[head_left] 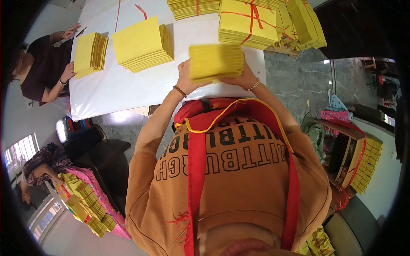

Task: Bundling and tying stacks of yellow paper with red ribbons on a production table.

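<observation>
Between my two hands is a thick stack of yellow paper sheets (216, 62), smeared by motion, its layered edges facing me. My left hand (187, 79) grips its left side, with a beaded bracelet at the wrist. On the right side my right hand (242, 77) is closed around the stack, a light bangle on that wrist. Both hands are over the near edge of the white-covered table (141, 87). Left of them stands a larger fanned stack of yellow paper (143, 46). Some of my fingers are hidden behind the paper.
Yellow bundles tied with red ribbon (247, 25) lie at the far right of the table. A co-worker (42, 70) at the left touches another yellow stack (90, 52). A second person (47, 164) is beside more yellow bundles (87, 198). A wooden shelf (346, 149) stands at right.
</observation>
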A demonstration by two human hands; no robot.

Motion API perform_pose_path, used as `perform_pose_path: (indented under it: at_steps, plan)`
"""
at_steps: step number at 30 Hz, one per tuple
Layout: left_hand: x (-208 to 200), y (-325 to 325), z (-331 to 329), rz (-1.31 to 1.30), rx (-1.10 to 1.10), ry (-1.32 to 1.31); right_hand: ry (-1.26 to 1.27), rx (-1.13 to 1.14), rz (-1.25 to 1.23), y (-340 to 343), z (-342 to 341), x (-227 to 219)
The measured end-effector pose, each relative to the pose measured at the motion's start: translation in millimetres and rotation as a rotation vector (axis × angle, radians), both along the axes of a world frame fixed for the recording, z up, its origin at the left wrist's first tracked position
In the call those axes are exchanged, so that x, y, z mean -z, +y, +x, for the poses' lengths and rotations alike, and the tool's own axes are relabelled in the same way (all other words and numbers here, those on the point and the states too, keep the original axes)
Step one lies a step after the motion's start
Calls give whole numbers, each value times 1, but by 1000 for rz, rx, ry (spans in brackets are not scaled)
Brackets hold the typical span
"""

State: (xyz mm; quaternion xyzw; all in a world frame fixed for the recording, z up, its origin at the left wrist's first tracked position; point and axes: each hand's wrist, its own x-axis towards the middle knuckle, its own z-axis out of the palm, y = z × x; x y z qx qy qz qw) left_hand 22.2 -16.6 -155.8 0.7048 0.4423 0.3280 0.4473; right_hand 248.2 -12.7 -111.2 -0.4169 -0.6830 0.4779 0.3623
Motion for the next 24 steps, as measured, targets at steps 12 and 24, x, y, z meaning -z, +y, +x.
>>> perform_pose_path:
  at_steps: [12,24]
  plan:
    - [-122,35,-31,170,211,-177,-31,11,-49,4,2,-4]
    - [-187,19,36,635,355,886,-76,48,81,4,-1,1]
